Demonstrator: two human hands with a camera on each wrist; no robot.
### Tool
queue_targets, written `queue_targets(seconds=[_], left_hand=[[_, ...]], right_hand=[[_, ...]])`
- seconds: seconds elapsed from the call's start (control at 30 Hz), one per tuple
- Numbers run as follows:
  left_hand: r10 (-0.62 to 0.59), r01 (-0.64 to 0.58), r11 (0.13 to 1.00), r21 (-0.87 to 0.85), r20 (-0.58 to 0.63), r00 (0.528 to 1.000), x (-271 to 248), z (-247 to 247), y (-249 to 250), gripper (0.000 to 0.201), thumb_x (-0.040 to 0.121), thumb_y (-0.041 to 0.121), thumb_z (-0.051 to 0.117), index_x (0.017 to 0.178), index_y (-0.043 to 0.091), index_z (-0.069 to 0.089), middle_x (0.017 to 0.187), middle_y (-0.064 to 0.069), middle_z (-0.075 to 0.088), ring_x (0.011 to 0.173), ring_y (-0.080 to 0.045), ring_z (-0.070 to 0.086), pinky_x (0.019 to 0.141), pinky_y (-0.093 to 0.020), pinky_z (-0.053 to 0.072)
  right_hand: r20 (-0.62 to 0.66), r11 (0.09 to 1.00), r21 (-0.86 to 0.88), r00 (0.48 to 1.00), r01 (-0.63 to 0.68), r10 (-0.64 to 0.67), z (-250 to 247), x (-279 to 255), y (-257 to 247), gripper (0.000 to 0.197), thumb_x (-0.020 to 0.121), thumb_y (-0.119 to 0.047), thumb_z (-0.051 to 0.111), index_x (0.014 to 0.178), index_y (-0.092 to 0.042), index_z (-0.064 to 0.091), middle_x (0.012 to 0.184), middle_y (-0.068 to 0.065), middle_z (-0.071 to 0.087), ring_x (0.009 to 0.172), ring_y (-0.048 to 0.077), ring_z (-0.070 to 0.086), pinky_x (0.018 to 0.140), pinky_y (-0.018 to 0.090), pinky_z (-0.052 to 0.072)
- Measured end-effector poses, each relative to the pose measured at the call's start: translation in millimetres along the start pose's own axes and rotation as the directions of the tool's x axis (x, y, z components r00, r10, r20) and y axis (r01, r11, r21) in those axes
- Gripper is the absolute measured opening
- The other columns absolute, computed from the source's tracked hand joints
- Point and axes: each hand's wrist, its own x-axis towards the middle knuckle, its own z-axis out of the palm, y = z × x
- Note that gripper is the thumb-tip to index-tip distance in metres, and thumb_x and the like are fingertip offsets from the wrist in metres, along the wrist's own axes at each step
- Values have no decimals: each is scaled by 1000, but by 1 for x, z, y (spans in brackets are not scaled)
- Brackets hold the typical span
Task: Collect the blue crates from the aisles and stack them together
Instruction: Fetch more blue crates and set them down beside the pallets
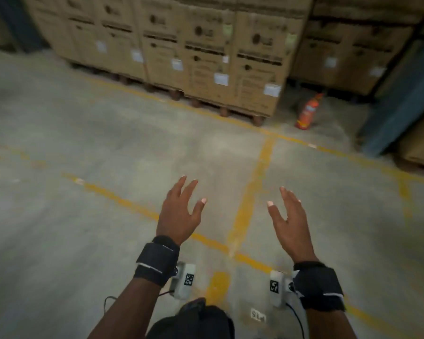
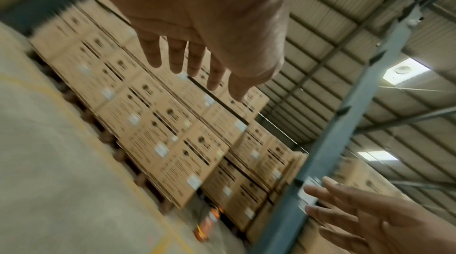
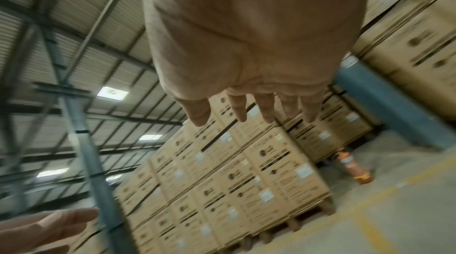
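Observation:
No blue crate shows in any view. My left hand (image 1: 181, 211) is held out in front of me above the concrete floor, fingers straight and spread, holding nothing. My right hand (image 1: 288, 216) floats beside it at the same height, palm turned inward, fingers straight and empty. In the left wrist view the left hand's fingers (image 2: 177, 57) point at the stacked cartons, and the right hand (image 2: 370, 219) shows at the lower right. The right wrist view shows the right hand's fingers (image 3: 264, 108) spread and the left hand (image 3: 44, 227) at the lower left.
Tall stacks of brown cartons (image 1: 206, 57) on pallets stand ahead across the aisle. A red fire extinguisher (image 1: 306, 112) stands on the floor beside them. A blue rack upright (image 1: 399, 99) rises at the right. Yellow lines (image 1: 252, 192) mark the grey floor.

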Motion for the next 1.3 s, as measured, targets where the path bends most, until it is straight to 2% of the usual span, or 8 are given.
queue_targets(seconds=[0.2,0.3,0.5,0.77,0.93,1.07,1.17,1.3], left_hand=[[-206,213,977,4,-241,948,7,-121,-117,55,93,53,51,143,31,52,160,5,34,145,-13,30,112,-40,38],[-280,305,952,15,-351,893,1,-172,-162,54,93,53,51,143,33,52,159,5,36,144,-14,33,111,-43,40],[-441,490,871,-41,-508,740,-1,-257,-248,49,96,48,56,143,35,50,159,5,35,144,-15,33,113,-45,38],[-501,615,788,-10,-592,632,65,-368,-388,55,92,56,50,143,36,50,157,7,37,143,-14,36,112,-44,39],[-562,699,715,-4,-598,571,105,-437,-466,51,97,51,54,145,37,46,157,7,37,143,-14,35,113,-44,38],[-603,760,647,-62,-651,461,121,-492,-530,48,97,51,54,142,36,50,155,6,40,142,-14,35,114,-40,36],[-627,786,611,-96,-666,405,138,-529,-588,47,96,48,57,141,35,52,154,6,41,141,-14,36,114,-40,36],[-596,768,633,-97,-695,403,177,-587,-683,45,96,46,57,139,32,55,152,3,44,139,-16,39,113,-42,38]], right_hand=[[259,976,58,941,210,-218,148,45,-136,61,99,-53,50,155,-37,32,166,-7,22,154,12,10,122,35,12],[375,952,85,876,294,-304,211,56,-194,60,99,-53,49,155,-37,33,166,-8,22,154,12,10,123,36,12],[540,880,161,706,447,-458,341,77,-294,60,99,-53,48,154,-36,34,165,-6,26,153,13,14,124,34,12],[643,832,258,556,491,-527,530,124,-426,59,99,-52,49,154,-36,35,164,-7,27,153,12,16,125,38,15],[688,808,318,465,495,-556,643,153,-515,59,99,-52,51,154,-36,36,163,-8,30,153,13,17,124,38,18],[731,781,372,361,501,-579,731,165,-585,64,95,-65,46,153,-42,34,162,-13,29,153,9,16,124,41,20],[757,773,380,309,509,-576,802,177,-634,65,93,-69,43,153,-44,32,162,-14,28,153,8,15,123,42,21],[753,752,388,287,533,-592,903,198,-701,64,95,-67,43,153,-45,30,163,-12,26,153,10,13,123,44,20]])
